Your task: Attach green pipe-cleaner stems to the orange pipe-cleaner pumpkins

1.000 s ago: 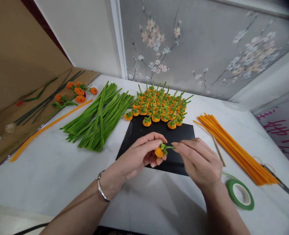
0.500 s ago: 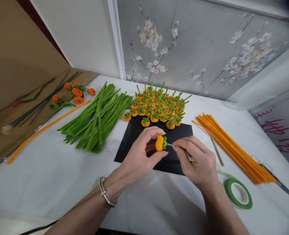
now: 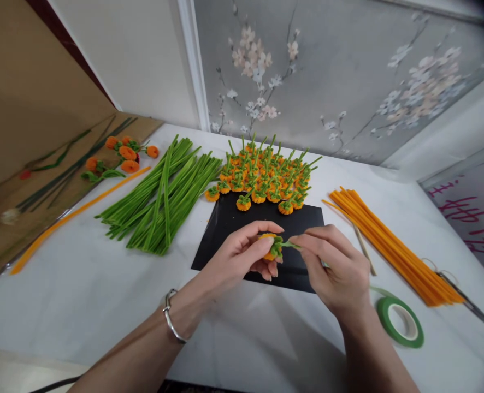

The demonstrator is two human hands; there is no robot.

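1. Left hand [image 3: 244, 254] is pinching small orange-and-green piece [image 3: 275, 248] between thumb and fingers; other fingers are curling below.
2. Right hand [image 3: 334, 267] is pinching thin green stem [image 3: 290, 244] of that piece, fingertips pressed together.
3. Piece is hovering over black mat [image 3: 258, 218], between both hands.
4. Finished-looking orange-and-green pieces [image 3: 266, 172] are clustering at mat's far edge, mostly stems up; a few are sitting on mat.
5. Green strips [image 3: 164, 202] are lying piled left of mat, on white counter [image 3: 102, 289].
6. Orange strips [image 3: 393, 245] are lying bundled at right, dark scissors [image 3: 477, 310] resting by near end.
7. Green tape roll [image 3: 400, 322] is lying flat beside right forearm, loose end trailing toward right hand.
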